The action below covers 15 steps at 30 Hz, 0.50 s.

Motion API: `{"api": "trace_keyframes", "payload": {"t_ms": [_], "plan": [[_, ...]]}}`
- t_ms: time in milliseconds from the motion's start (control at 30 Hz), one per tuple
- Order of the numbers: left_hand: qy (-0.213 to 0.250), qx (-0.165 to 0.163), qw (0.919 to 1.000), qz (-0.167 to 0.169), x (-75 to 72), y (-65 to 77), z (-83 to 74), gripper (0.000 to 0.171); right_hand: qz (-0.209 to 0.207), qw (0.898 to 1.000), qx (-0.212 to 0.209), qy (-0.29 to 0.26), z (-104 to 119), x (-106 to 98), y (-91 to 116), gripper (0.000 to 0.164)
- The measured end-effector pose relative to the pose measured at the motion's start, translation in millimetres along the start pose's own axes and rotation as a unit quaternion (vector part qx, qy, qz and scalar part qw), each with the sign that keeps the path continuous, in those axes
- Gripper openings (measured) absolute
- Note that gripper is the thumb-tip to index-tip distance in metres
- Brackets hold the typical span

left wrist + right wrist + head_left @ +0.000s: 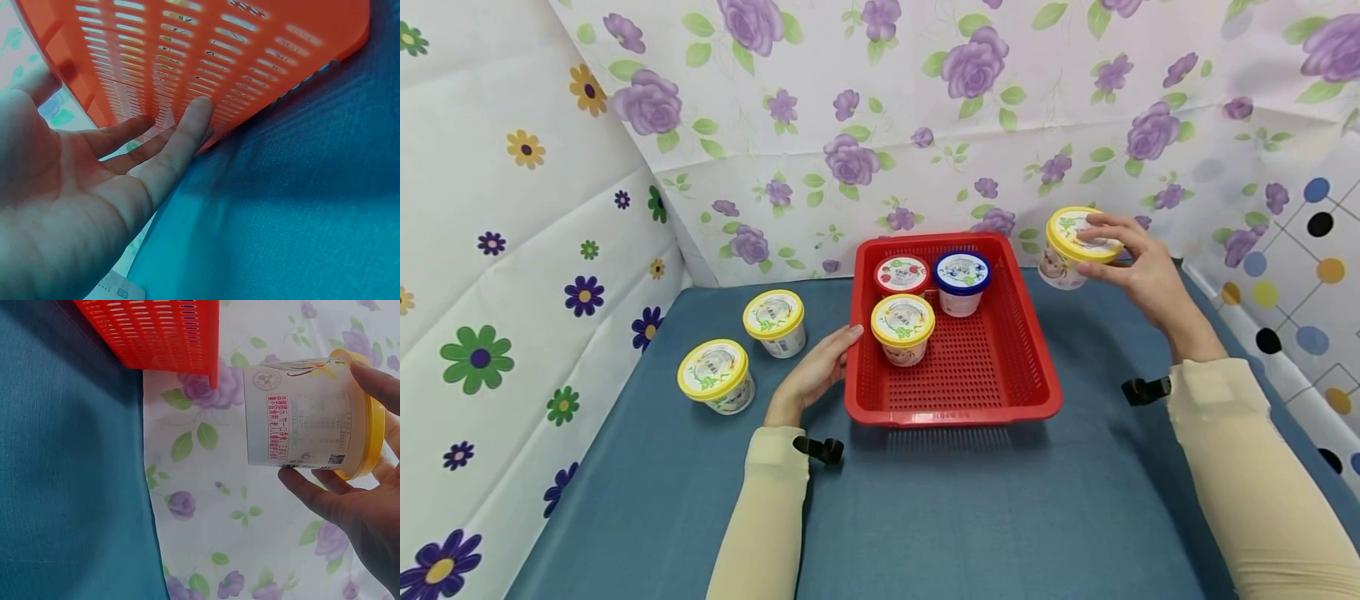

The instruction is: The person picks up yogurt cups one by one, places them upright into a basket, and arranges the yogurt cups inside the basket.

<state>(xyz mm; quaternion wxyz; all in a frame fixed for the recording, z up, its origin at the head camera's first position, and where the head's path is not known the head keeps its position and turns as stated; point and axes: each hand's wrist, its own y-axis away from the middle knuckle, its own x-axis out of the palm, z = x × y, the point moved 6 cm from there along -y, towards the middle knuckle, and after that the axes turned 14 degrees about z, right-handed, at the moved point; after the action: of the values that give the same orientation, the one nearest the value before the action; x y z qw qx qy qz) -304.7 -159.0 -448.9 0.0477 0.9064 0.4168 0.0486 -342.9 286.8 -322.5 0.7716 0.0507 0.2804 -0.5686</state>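
Note:
My right hand [1138, 267] holds a white tub with a yellow lid [300, 419] above the table, to the right of a red plastic basket [955, 417]. Thumb and fingers pinch it around the lid and upper side; its printed label shows in the right wrist view. My left hand [816, 375] is at the basket's left side, thumb on the rim and fingers [181, 137] against the slotted outer wall. Inside the basket stand a red-lidded tub [901, 275], a blue-lidded tub [962, 283] and a yellow-lidded tub [903, 329], grouped toward the back left.
Two more yellow-lidded tubs, one nearer [715, 375] and one farther [775, 322], stand upright on the blue-covered table [962, 525], left of my left hand. A flowered white sheet [820, 125] hangs behind, with other patterned sheets along both sides.

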Motion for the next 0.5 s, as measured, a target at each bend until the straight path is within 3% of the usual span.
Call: {"api": "trace_keyframes", "payload": {"t_ms": [500], "plan": [[-0.003, -0.001, 1.0000, -0.003, 0.1, -0.1, -0.2, 0.055, 0.005, 1.000, -0.019, 0.008, 17, 5, -5, 0.046]]}}
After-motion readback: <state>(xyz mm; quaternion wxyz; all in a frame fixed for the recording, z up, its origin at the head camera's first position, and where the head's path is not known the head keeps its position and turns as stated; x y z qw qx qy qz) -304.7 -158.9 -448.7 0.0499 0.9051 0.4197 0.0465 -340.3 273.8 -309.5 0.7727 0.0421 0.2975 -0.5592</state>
